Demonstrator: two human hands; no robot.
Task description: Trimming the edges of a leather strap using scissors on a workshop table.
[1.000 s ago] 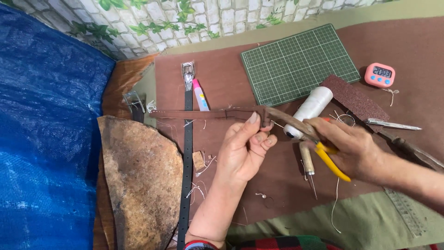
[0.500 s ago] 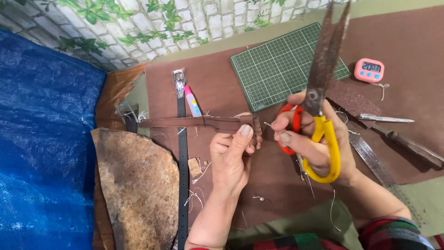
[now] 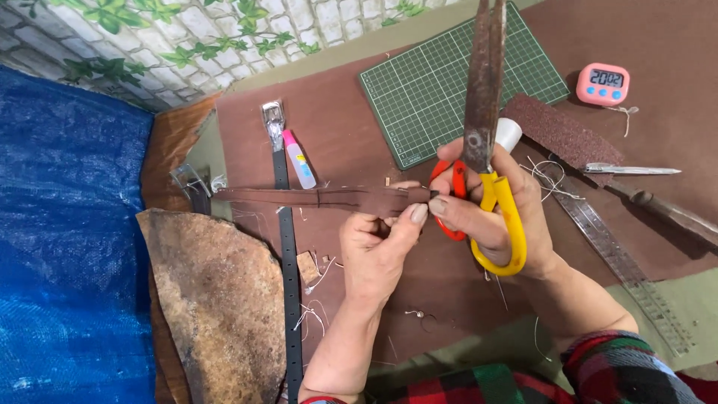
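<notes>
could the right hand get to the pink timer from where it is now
Probably yes, but not freely: the right hand is full, gripping the scissors. The timer sits uncovered on the mat beyond it, with nothing between them.

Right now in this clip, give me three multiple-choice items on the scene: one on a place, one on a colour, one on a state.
1. Where does the pink timer sit?
A. right of the green cutting mat
B. on the blue tarp
C. under the leather hide

2. What colours are the handles of the scissors?
A. both black
B. one red, one yellow
C. both green

3. How are the scissors' blades?
A. spread wide around the strip
B. closed, pointing up and away
C. lying flat on the mat

Answers: 1 A, it rests on the brown surface beside the mat's right edge. 2 B, the right hand grips a red loop and a yellow loop. 3 B, the blades are together while the left hand pinches the brown leather strip.
</notes>
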